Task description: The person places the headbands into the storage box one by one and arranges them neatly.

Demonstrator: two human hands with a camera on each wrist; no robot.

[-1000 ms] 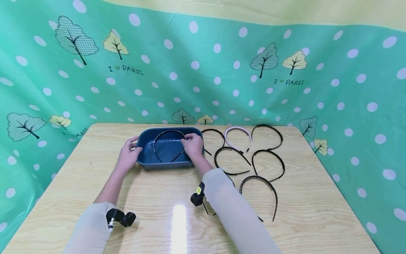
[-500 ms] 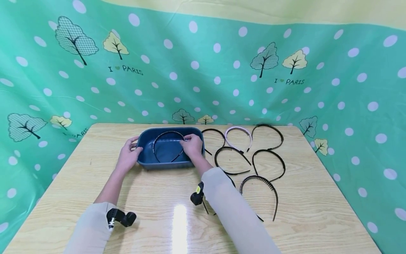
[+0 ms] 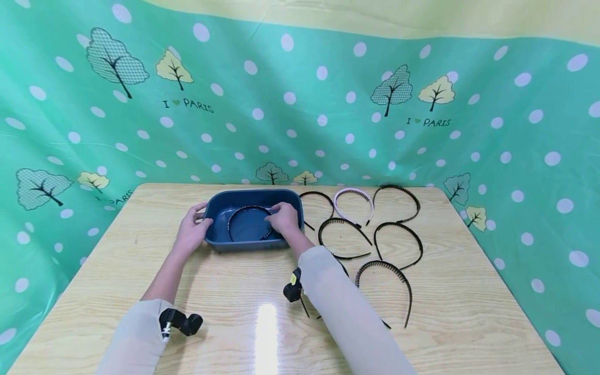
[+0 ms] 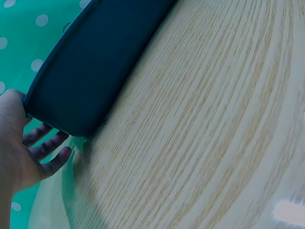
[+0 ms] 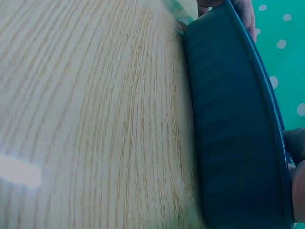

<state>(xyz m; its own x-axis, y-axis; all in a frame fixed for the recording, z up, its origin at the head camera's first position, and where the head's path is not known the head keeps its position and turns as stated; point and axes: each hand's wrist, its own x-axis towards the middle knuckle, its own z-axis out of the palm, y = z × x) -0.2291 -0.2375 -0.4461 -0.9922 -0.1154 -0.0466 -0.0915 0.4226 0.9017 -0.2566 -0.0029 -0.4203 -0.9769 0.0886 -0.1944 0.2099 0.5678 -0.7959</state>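
Note:
A dark blue plastic bin [image 3: 253, 246] stands at the back of the wooden table. My left hand [image 3: 189, 229] grips its left rim; in the left wrist view the fingers of that hand [image 4: 19, 152] spread below the edge of the bin [image 4: 90, 62]. Inside the bin, a thin black headband [image 3: 250, 207] stands leaning, low against the bottom. With thumb and fingers my right hand [image 3: 286, 221] pinches its right side, reaching over the front wall. In the right wrist view the front of the bin [image 5: 233, 119] hides most of that hand [image 5: 299, 186].
Several black headbands, such as one toothed headband [image 3: 379, 262] in front and another [image 3: 398, 187] at the back, lie right of the bin beside a light pink headband [image 3: 335, 202]. My right sleeve [image 3: 347, 307] covers part of some. A polka-dot curtain [image 3: 300, 130] hangs behind the table [image 3: 225, 312].
My right hand has lowered the headband farther into the bin, so its top arc sits below the back rim. My left hand keeps its hold on the bin.

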